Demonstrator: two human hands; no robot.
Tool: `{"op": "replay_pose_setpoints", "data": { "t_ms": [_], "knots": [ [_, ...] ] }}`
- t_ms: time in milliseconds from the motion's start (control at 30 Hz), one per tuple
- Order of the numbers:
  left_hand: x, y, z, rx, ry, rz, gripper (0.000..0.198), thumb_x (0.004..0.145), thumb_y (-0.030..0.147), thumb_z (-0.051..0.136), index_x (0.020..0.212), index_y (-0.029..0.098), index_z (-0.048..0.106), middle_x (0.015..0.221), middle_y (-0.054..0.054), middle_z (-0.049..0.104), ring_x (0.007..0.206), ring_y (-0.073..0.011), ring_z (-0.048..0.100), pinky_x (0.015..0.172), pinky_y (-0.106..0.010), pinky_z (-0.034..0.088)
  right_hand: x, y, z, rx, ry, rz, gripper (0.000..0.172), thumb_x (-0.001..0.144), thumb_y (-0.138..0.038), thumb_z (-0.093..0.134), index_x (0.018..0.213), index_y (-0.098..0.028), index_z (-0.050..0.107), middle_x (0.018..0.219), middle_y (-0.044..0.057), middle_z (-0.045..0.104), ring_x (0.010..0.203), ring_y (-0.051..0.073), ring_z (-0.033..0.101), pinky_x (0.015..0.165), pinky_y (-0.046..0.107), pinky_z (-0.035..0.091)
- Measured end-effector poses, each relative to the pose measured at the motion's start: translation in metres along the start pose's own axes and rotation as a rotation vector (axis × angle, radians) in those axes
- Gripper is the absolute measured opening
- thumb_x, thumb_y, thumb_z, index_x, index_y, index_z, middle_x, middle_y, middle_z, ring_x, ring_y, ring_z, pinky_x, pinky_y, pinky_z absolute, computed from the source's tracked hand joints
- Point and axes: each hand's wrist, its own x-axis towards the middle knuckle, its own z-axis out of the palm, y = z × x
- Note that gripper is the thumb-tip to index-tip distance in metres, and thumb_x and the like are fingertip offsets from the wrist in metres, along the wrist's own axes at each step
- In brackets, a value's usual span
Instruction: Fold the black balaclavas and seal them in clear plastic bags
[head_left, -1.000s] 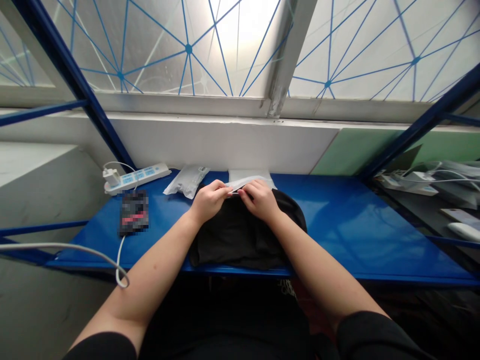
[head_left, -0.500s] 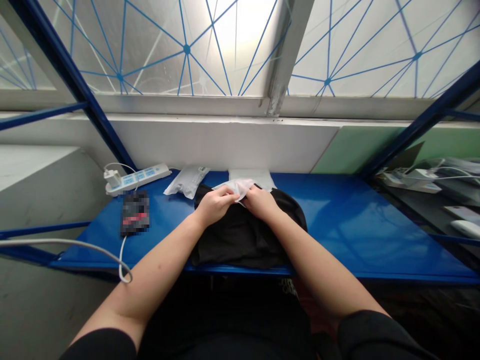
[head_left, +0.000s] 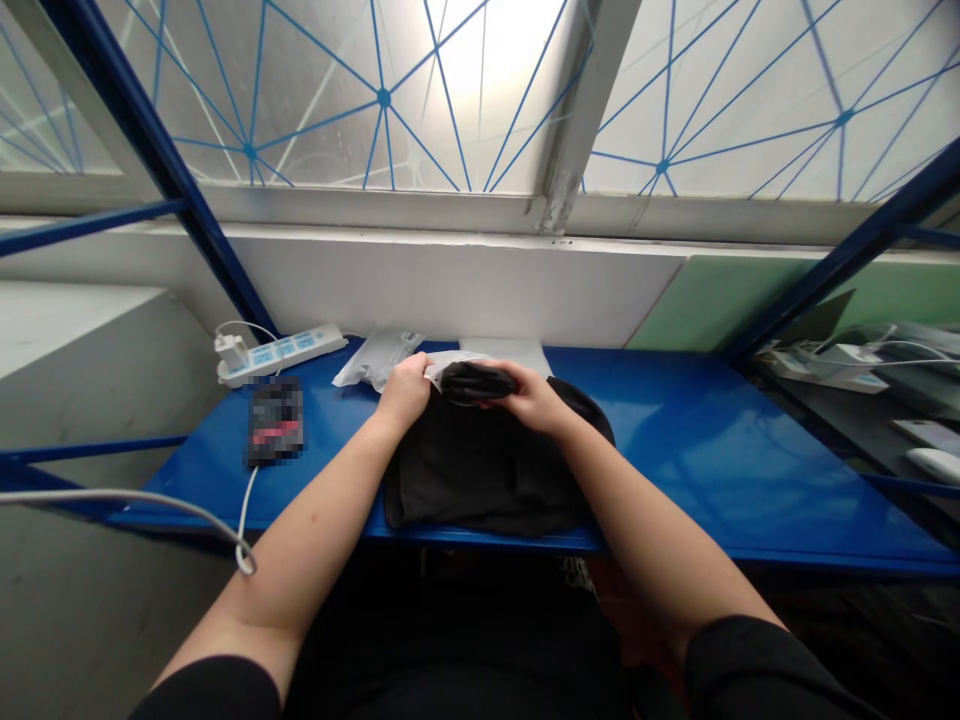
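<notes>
Both of my hands hold a translucent plastic bag (head_left: 448, 366) above a black cloth garment (head_left: 480, 475). A rolled dark fabric bundle (head_left: 468, 382) fills the bag's middle, and its exact edges are hard to see through the film. My left hand (head_left: 407, 392) pinches the bag's left end. My right hand (head_left: 529, 396) grips the right side of the bundle and bag, with its wrist just above the garment.
The blue metal shelf (head_left: 697, 450) carries a sealed white pouch (head_left: 377, 359), a white sheet (head_left: 507, 354), a power strip (head_left: 281, 354) and a pixelated dark object (head_left: 275, 421). A white cable (head_left: 244, 520) hangs over the front edge. Blue frame bars and a window stand behind.
The bag between my hands now shows a dark fabric bundle inside it. Both hands have drawn closer around it, and the bag sits slightly further left.
</notes>
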Motion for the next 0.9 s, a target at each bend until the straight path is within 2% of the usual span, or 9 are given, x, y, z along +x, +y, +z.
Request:
{"op": "replay_pose_setpoints", "data": {
  "t_ms": [100,167,333,400,500,633,767,833,900],
  "knots": [
    [0.002,-0.002,-0.007,-0.025,0.082,-0.112,0.021,0.083,0.01,0.048,0.088,0.018,0.067,0.087,-0.008,0.073,0.086,-0.0239,0.068,0.08,-0.033,0.052,-0.006,-0.008,-0.003,0.348,0.018,0.071,0.05,0.082,-0.033,0.076,0.129,-0.027,0.059,0.109,0.007,0.074,0.097,0.028,0.073,0.086,0.049,0.059],
    [0.002,-0.004,-0.009,-0.055,0.144,-0.162,0.018,0.083,0.013,0.051,0.089,0.018,0.068,0.084,-0.008,0.073,0.083,-0.0243,0.069,0.078,-0.033,0.052,-0.008,-0.013,-0.003,0.419,-0.035,0.067,0.05,0.077,-0.031,0.08,0.125,-0.029,0.063,0.128,0.007,0.068,0.114,0.03,0.067,0.097,0.049,0.054],
    [0.001,-0.006,-0.011,-0.112,0.354,-0.152,0.014,0.084,0.019,0.057,0.096,0.018,0.066,0.097,-0.011,0.074,0.094,-0.0265,0.07,0.086,-0.037,0.053,-0.002,-0.024,-0.001,0.13,-0.641,0.188,0.037,0.078,-0.015,0.068,0.112,-0.026,0.076,0.157,0.004,0.042,0.146,0.027,0.037,0.119,0.041,0.029],
    [0.001,-0.006,-0.011,-0.144,0.435,-0.094,0.013,0.086,0.022,0.059,0.097,0.018,0.064,0.106,-0.012,0.073,0.102,-0.0264,0.069,0.091,-0.038,0.052,0.001,-0.023,-0.002,0.038,-0.702,0.173,0.038,0.077,-0.011,0.061,0.106,-0.026,0.079,0.156,0.002,0.045,0.146,0.025,0.038,0.121,0.039,0.025],
    [0.001,-0.003,-0.012,-0.197,0.558,-0.035,0.012,0.088,0.028,0.062,0.098,0.019,0.062,0.113,-0.011,0.072,0.106,-0.0252,0.068,0.095,-0.04,0.052,0.003,-0.011,-0.007,0.026,-0.529,0.217,0.033,0.074,-0.008,0.058,0.094,-0.023,0.08,0.145,0.004,0.058,0.139,0.026,0.047,0.119,0.041,0.03],
    [-0.001,0.003,-0.013,-0.24,0.646,0.058,0.013,0.091,0.029,0.062,0.1,0.02,0.059,0.118,-0.01,0.07,0.111,-0.0235,0.067,0.099,-0.041,0.051,0.007,0.01,-0.012,0.305,0.017,0.518,0.015,0.079,-0.019,0.06,0.089,-0.017,0.071,0.107,0.014,0.075,0.102,0.026,0.07,0.097,0.045,0.054],
    [-0.004,0.007,-0.011,-0.227,0.268,0.271,0.015,0.089,0.023,0.061,0.103,0.019,0.062,0.131,-0.013,0.065,0.123,-0.0246,0.062,0.103,-0.042,0.05,0.01,0.014,-0.02,0.679,0.208,0.542,0.038,0.095,-0.048,0.043,0.114,-0.02,0.06,0.114,0.014,0.073,0.1,0.027,0.071,0.081,0.046,0.06],
    [-0.005,0.007,-0.009,-0.201,0.043,0.329,0.016,0.091,0.019,0.055,0.104,0.019,0.064,0.137,-0.013,0.061,0.13,-0.0235,0.057,0.109,-0.041,0.047,0.01,0.01,-0.027,0.681,0.237,0.51,0.042,0.095,-0.051,0.042,0.119,-0.021,0.059,0.118,0.012,0.072,0.108,0.028,0.068,0.084,0.047,0.06],
    [-0.004,0.005,-0.008,-0.188,-0.058,0.33,0.021,0.093,0.016,0.05,0.104,0.019,0.067,0.141,-0.013,0.059,0.133,-0.0223,0.055,0.112,-0.042,0.044,0.008,0.005,-0.036,0.617,0.267,0.528,0.043,0.094,-0.05,0.045,0.117,-0.018,0.062,0.116,0.014,0.072,0.111,0.03,0.067,0.086,0.047,0.06]
  ]
}}
